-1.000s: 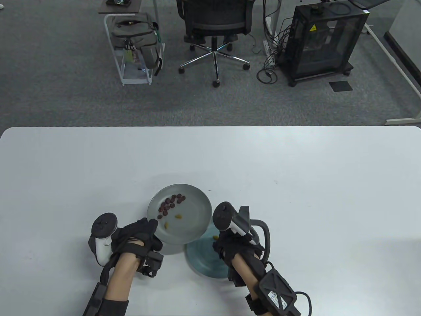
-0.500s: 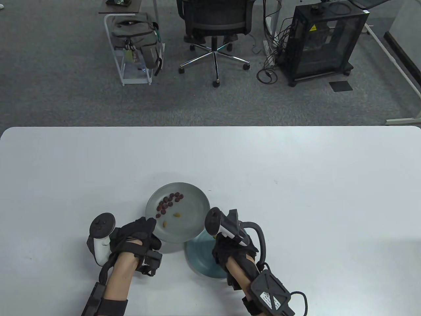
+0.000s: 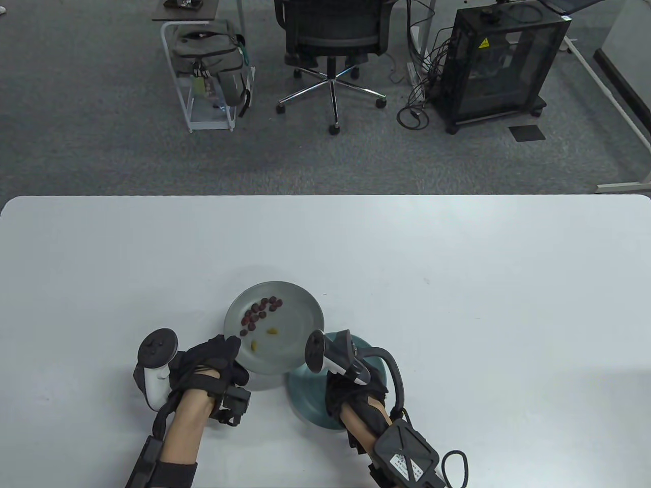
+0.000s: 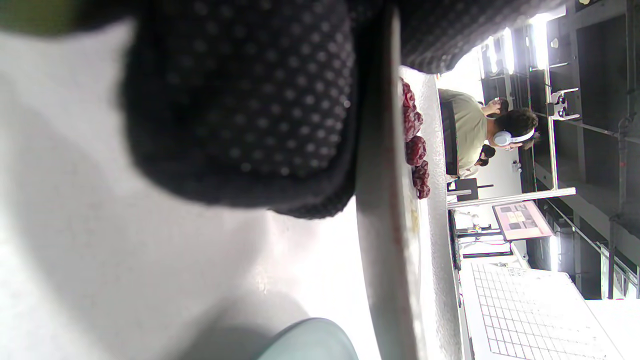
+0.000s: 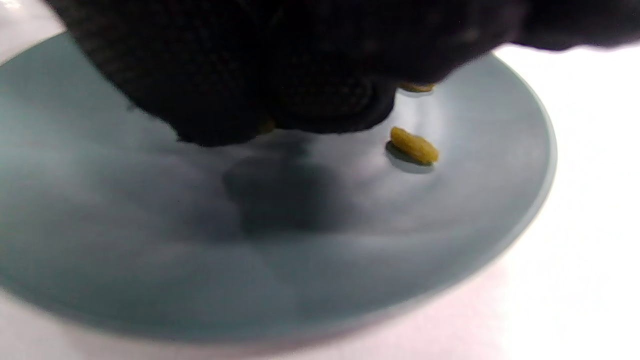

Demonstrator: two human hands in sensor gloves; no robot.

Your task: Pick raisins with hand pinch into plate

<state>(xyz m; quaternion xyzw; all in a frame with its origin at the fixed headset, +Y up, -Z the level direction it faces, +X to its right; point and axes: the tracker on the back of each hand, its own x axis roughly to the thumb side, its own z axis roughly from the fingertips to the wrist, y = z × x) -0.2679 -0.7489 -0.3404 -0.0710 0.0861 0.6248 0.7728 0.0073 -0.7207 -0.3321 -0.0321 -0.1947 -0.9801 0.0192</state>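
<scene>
My left hand [image 3: 235, 352] grips the near-left rim of a grey plate [image 3: 305, 310] and holds it tilted a little above the table. On it lie several dark red raisins [image 3: 260, 310] and two yellow raisins [image 3: 273, 331]. In the left wrist view a gloved finger [image 4: 240, 100] lies under the plate's rim [image 4: 380, 210], with red raisins [image 4: 415, 150] on top. My right hand [image 3: 351, 386] hovers over a teal plate [image 3: 305, 401]. In the right wrist view its fingertips [image 5: 280, 115] are pressed together with a bit of yellow between them, above the teal plate [image 5: 450, 225]. A yellow raisin [image 5: 414, 146] lies there.
The white table [image 3: 457, 305] stretches wide to the right and back. The grey plate overlaps the teal plate's far edge. Beyond the table stand an office chair [image 3: 333, 35], a black cabinet [image 3: 501, 61] and a rack with a bag [image 3: 211, 61].
My right hand has moved left and toward me, from beside the grey plate to over the teal plate. The grey plate has shifted slightly left in my left hand.
</scene>
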